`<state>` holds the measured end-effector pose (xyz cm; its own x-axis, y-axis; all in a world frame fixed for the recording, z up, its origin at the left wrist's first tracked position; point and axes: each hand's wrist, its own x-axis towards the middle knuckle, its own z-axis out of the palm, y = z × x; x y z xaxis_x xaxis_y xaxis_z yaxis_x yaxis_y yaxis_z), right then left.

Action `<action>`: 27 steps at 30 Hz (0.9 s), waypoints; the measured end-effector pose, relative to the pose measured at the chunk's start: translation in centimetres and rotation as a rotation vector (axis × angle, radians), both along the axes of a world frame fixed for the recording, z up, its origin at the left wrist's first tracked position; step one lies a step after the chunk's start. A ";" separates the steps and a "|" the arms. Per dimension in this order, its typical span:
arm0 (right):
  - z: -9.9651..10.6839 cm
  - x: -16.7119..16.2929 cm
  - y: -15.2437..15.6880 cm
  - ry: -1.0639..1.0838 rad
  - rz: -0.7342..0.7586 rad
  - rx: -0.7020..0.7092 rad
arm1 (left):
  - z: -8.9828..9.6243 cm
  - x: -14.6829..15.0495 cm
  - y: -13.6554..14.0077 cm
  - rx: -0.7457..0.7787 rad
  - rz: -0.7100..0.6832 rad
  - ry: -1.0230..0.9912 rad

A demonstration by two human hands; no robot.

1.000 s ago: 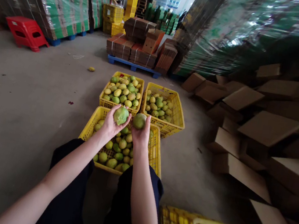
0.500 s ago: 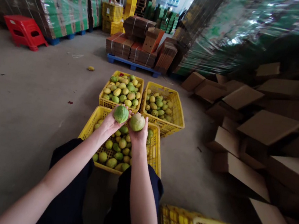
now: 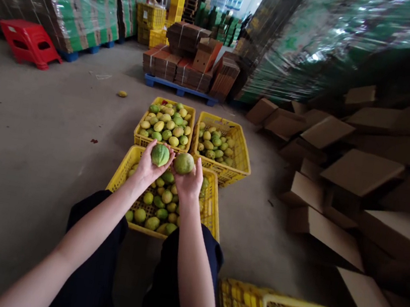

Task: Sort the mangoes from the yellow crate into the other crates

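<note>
Holding green fruit (image 3: 160, 155) in left hand (image 3: 145, 165), duller fruit (image 3: 183, 164) in right hand (image 3: 190, 184), mid-frame over yellow crate (image 3: 214, 213), with fingers cupped about each. Probably firm, light, slightly slick, bruisable; best supported round widest part, without squeezing.

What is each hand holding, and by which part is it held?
The left hand holds a bright green fruit, the right hand a duller fruit; each is cupped by its lower side.

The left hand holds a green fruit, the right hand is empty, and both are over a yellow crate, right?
The right hand isn't empty: the head view shows it holding a duller fruit. The left hand does hold a green fruit, both over a yellow crate.
</note>
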<state>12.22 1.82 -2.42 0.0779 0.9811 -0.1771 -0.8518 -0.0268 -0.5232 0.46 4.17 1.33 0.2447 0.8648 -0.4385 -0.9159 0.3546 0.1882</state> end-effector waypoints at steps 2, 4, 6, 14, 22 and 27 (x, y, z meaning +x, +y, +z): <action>0.1 -0.1 -0.1 0.012 0.002 0.003 | -0.1 -0.1 0.0 -0.002 0.014 0.017; 0.1 -0.1 -0.1 0.014 0.000 -0.003 | -0.1 -0.3 -0.1 0.025 0.010 0.028; 0.0 0.1 0.0 0.007 -0.001 -0.011 | -0.1 -0.5 -0.1 0.086 -0.017 0.023; -0.7 1.3 0.2 -0.025 -0.038 -0.079 | -0.1 -0.7 0.1 0.141 -0.072 0.074; -1.1 2.0 0.1 -0.038 -0.083 -0.112 | -1.2 -0.7 0.1 0.221 -0.057 0.267; -2.1 2.8 0.1 -0.025 -0.092 -0.226 | -1.5 -1.1 -0.2 0.160 -0.278 0.333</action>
<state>15.07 1.91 -4.50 0.1726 0.9052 -0.3885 -0.8431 -0.0682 -0.5334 -0.59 3.95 -0.20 0.3452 0.8497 -0.3986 -0.6708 0.5204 0.5284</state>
